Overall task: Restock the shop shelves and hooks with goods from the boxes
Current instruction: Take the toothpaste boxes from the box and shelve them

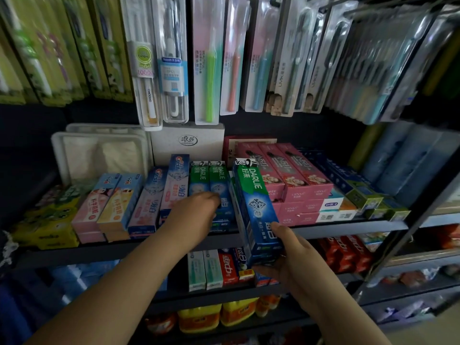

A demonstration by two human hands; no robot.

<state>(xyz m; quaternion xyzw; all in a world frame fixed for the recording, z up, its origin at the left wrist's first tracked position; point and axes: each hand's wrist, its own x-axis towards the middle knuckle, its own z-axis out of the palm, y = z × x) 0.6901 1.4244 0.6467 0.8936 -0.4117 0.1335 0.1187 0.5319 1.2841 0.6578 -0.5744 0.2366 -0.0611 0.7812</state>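
Right hand (286, 257): you grip the near end of a Darlie box (256, 207), tilted up, likely to slot it in.
Left hand (196, 210): fingers curled onto the shelved Darlie boxes (209, 183), probably steadying the row; whether it grasps one, you cannot tell.
Shelf (348, 226): Crest boxes (161, 192) left, pink boxes (298, 185) right.
Hooks above: toothbrush packs (214, 58).

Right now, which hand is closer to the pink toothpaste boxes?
Right. The right hand holds a Darlie box just beside the pink toothpaste boxes; the left hand rests on shelved Darlie boxes farther left.
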